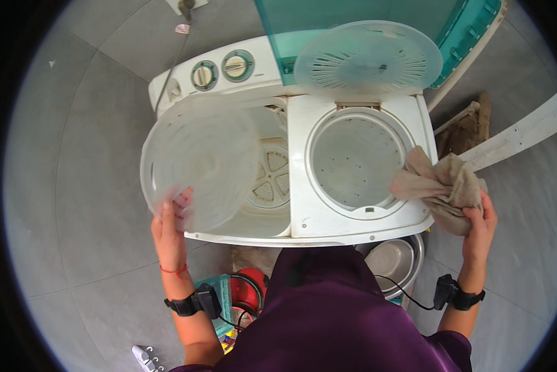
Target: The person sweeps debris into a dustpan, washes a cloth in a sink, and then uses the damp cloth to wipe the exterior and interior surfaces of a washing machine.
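Note:
A twin-tub washing machine stands before me. My left hand grips the near left edge of a round translucent plastic cover, which lies across much of the wash tub. Past its right side, the ribbed pulsator shows at the tub's bottom. In my right hand is a crumpled beige-brown cloth, held at the machine's right edge. One end of the cloth overlaps the rim of the round spin tub. Above that tub, a slotted translucent lid is raised.
Two control knobs sit on the back panel beside a hanging power cord. The teal outer lid leans up behind. At right are a white curved strip and a wooden piece. Metal basins and a red object lie below.

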Available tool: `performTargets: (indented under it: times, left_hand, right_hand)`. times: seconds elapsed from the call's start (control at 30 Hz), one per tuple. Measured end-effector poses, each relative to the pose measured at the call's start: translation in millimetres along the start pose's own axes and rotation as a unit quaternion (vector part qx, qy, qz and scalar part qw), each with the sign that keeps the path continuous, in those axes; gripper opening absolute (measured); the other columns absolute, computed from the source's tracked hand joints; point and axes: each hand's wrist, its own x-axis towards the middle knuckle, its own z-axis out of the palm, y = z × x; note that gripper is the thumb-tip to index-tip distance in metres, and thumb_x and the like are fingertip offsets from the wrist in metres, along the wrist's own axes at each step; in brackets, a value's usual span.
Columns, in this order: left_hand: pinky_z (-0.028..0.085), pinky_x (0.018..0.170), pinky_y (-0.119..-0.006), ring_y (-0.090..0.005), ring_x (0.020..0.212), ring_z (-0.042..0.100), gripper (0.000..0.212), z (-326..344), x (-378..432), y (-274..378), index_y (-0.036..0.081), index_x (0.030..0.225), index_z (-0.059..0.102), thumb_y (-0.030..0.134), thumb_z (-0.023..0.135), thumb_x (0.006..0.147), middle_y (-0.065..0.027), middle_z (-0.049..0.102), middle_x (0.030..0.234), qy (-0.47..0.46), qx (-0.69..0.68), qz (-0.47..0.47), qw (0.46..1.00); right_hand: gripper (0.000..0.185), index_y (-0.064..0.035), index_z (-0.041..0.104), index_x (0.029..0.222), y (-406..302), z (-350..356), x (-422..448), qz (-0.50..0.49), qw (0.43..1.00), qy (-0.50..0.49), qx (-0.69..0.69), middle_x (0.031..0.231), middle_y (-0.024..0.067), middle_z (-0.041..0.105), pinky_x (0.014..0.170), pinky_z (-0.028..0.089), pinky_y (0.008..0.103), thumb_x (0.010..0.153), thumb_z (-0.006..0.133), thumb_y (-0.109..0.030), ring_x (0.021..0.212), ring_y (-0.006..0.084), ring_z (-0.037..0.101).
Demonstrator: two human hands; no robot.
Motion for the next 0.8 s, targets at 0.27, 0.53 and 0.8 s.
performTargets:
  times: [0.27, 0.53, 0.8]
  left_hand:
    - [0.046, 0.07, -0.025, -0.0116, 0.077, 0.058, 0.035, -12.9, 44.9, 9.6, -0.001, 0.103, 0.059, 0.033, 0.05, 0.098, -0.008, 0.067, 0.086, -0.104, 0.029, 0.054, 0.993]
    - [0.048, 0.069, -0.026, -0.0154, 0.082, 0.059, 0.034, -1.8, 36.3, 64.5, 0.001, 0.128, 0.05, 0.009, 0.051, 0.095, -0.013, 0.062, 0.105, -0.011, 0.205, 0.363, 0.909]
    - [0.049, 0.067, -0.032, -0.026, 0.085, 0.058, 0.046, 82.1, -11.9, -10.1, 0.009, 0.116, 0.064, -0.003, 0.059, 0.072, -0.017, 0.053, 0.128, -0.115, 0.481, 0.473, 0.73]
  right_hand:
    - [0.046, 0.0048, 0.057, 0.118, -45.4, -3.7, -49.9, -0.07, 0.993, 0.086, 0.03, 0.11, 0.0079, 0.061, 0.095, 0.04, 0.0276, 0.074, 0.051, -0.003, 0.103, 0.016, 0.056]
    - [0.048, 0.0042, 0.049, 0.125, -110.6, -13.2, -74.7, -0.165, 0.966, 0.192, 0.049, 0.119, 0.0106, 0.056, 0.097, 0.041, 0.031, 0.077, 0.054, -0.003, 0.109, 0.0187, 0.054]
    - [0.041, -0.0045, 0.053, 0.12, -148.5, 68.0, -4.9, -0.239, 0.963, -0.047, -0.114, 0.114, 0.009, 0.056, 0.094, 0.041, 0.029, 0.08, 0.057, -0.003, 0.107, 0.0171, 0.052]
